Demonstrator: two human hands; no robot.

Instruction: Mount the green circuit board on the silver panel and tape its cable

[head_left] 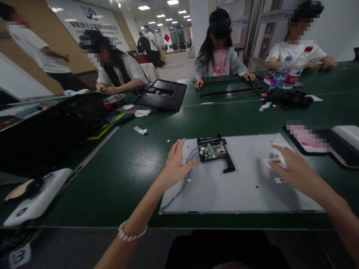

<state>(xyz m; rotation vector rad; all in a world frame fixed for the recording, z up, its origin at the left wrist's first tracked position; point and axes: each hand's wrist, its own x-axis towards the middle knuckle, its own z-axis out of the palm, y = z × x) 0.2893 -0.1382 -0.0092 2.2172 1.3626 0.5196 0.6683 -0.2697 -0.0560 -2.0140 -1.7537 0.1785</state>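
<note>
A flat light-grey display panel (241, 198) lies on the green table in front of me. On its upper part rests a green circuit board (211, 151) in a black plastic bracket (230, 164). From the board a grey cable (175, 195) runs down to the panel's lower left corner. My left hand (178, 166) is at the panel's left edge by the cable, fingers spread and holding nothing. Over the right side, my right hand (294, 166) pinches a small white, blurred piece (276, 160) whose kind I cannot make out. A label (280, 180) shows below it.
A phone (305, 140) and another dark device (346, 147) lie right of the panel. A black plastic cover (162, 95) and paper scraps (140, 130) lie beyond. Across the table, a person holds a black frame (218, 92). Bottles (297, 71) stand far right; a black case (56, 123) fills the left.
</note>
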